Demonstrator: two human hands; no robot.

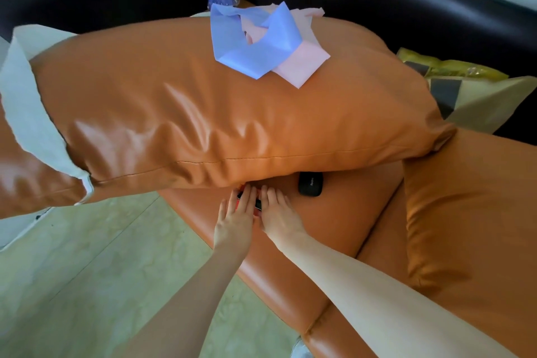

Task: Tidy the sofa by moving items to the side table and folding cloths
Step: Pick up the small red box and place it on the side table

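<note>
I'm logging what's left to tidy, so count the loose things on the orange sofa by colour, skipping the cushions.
Blue: 1, the blue cloth on the big cushion
Pink: 1, the pink cloth beside and under it
Black: 1, the black case on the seat
Red and black: 1, the small item between both hands, mostly hidden
Total: 4

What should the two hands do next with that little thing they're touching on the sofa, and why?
Probably close round the small red and black thing and lift it off the seat. The left hand and right hand lie on either side of it with straight fingers, so it isn't gripped yet. It sits at the edge of the big orange cushion, beside a black case that also needs moving.
</note>
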